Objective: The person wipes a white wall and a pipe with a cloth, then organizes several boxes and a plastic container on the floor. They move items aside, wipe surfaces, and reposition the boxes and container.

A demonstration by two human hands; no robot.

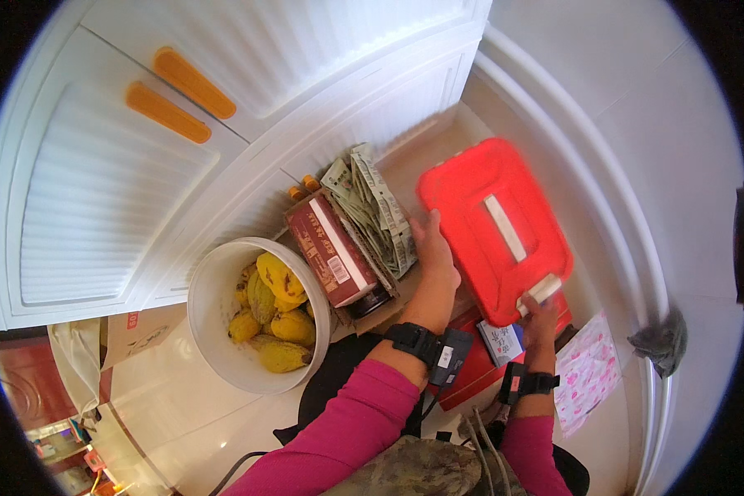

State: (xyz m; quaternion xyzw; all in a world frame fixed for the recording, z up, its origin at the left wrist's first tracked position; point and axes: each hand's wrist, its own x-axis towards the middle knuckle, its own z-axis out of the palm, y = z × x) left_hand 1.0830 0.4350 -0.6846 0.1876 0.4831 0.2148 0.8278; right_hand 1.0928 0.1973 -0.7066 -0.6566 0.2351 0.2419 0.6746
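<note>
A red plastic storage box lid (471,186), with a white carry handle (505,229) at its middle and a white latch (540,292) at its near end, is between my hands. My left hand (437,251) grips its left side, thumb against the rim. At the near end, my right hand (539,322) holds the edge beside the latch. Whatever is below the lid is hidden. Just left of my left hand stand folded printed packets (372,211) in a cardboard box, beside a dark red carton (330,251) bearing writing and a barcode.
A white bucket (196,310) holds several yellow fruits (285,328). White cabinet doors (118,204) rise at the left. Under my right hand lie a red box (471,384) and a small printed box (499,341). White pipes (620,204) run along the right wall near a pink-patterned sheet (589,375).
</note>
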